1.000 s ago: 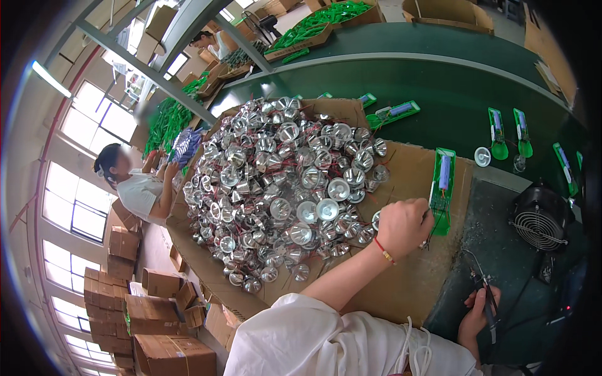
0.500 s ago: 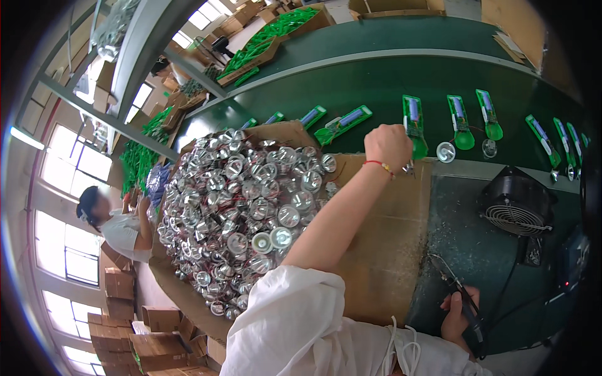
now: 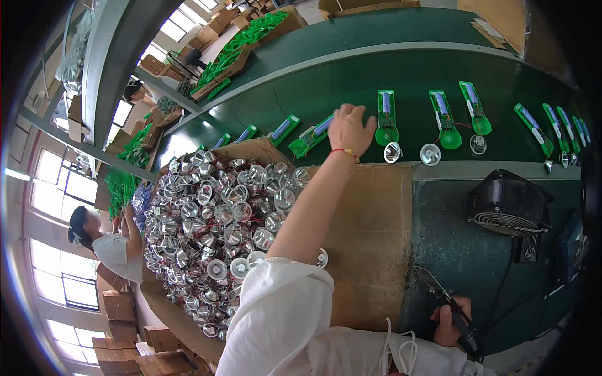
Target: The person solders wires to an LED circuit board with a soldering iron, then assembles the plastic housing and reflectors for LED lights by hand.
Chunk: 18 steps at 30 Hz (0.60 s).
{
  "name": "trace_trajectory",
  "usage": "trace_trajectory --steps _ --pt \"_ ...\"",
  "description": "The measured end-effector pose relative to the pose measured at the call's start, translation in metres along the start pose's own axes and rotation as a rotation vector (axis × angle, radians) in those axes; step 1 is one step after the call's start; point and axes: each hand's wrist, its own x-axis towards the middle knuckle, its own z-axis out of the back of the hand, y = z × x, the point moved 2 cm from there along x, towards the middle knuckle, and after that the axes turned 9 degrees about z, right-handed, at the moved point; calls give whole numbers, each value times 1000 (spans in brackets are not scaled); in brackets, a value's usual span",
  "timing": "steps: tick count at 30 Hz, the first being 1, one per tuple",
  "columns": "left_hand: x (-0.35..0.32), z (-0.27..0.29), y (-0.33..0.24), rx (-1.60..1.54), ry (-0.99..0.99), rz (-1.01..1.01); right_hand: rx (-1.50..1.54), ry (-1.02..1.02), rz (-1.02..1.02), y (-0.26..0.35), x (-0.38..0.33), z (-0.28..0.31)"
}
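My left hand [image 3: 351, 133] is stretched over the green bench, fingers apart, at the upper end of a green plastic light housing [image 3: 305, 143] with a blue cylindrical cell in it. Whether the fingertips touch it is hidden. Just right of the hand lies another green housing [image 3: 387, 116], with a silver reflector cup [image 3: 392, 152] at its lower end. Down at the lower right, my right hand [image 3: 451, 321] is closed round the black handle of a soldering iron [image 3: 443, 296], its bent tip pointing up and left.
A carton [image 3: 251, 149] heaped with silver reflector cups [image 3: 232, 213] stands left of my left arm. A cardboard sheet [image 3: 370, 238] covers the bench in front of me. A black fan [image 3: 509, 200] is at right. More green housings [image 3: 444, 119] line the bench. Another person [image 3: 116, 244] works at far left.
My left hand has left the green housing it was at and moved left to the adjacent one, its fingers spreading. The view has shifted slightly. My right hand still grips the soldering iron.
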Motion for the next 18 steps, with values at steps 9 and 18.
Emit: trace_trajectory --steps 9,18 --pt "7 30 78 430 580 274 85 76 -43 -2 -4 9" --pt "-9 100 19 147 400 154 56 84 -47 8 2 -1"
